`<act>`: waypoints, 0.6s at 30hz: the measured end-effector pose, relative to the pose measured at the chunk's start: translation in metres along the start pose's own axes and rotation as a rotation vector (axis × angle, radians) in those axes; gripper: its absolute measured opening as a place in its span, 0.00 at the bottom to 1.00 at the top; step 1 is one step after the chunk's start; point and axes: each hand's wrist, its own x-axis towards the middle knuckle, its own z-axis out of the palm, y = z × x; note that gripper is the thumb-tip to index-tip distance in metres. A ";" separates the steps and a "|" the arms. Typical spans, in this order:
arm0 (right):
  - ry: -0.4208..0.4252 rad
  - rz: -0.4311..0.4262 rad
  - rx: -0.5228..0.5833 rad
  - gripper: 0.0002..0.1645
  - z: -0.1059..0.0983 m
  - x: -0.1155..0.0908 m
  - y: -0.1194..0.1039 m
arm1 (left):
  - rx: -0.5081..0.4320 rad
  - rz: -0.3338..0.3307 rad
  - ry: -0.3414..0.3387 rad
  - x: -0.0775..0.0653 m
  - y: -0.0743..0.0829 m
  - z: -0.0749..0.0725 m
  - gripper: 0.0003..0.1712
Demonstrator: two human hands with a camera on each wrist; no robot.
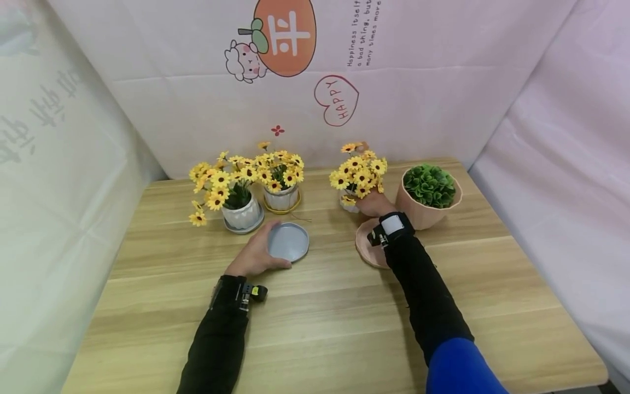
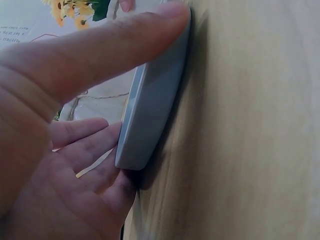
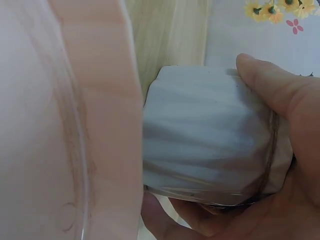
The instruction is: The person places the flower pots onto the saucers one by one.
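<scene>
My left hand (image 1: 253, 253) grips a round grey-blue saucer (image 1: 289, 242) by its sides, thumb on the near side and fingers on the far side. The left wrist view has the thumb along the rim of the saucer (image 2: 157, 107), close over the tabletop. At the back right, my right hand (image 1: 376, 204) holds a white ribbed flowerpot (image 3: 210, 135) with twine round it. Yellow daisy-like flowers (image 1: 361, 176) above the pot partly cover the fingers. In the right wrist view the thumb lies on one side of the pot, with fingers on the opposite side.
A pink saucer (image 1: 365, 249) lies under my right wrist. Beside it stands a pink pot (image 1: 423, 213) with a green plant (image 1: 430, 186). Two white flowerpots (image 1: 242, 217) with yellow flowers stand on saucers at the back left. A white printed cloth (image 1: 418, 109) hangs behind the table.
</scene>
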 end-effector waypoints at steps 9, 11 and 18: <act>-0.002 0.004 0.034 0.39 0.003 -0.007 -0.008 | -0.010 0.005 0.006 0.002 -0.001 -0.001 0.70; 0.013 -0.003 0.052 0.40 0.004 -0.006 -0.009 | -0.012 0.005 0.008 0.002 -0.002 -0.001 0.70; -0.004 0.037 0.010 0.38 0.005 -0.007 -0.007 | -0.019 -0.002 0.007 0.001 -0.001 0.001 0.70</act>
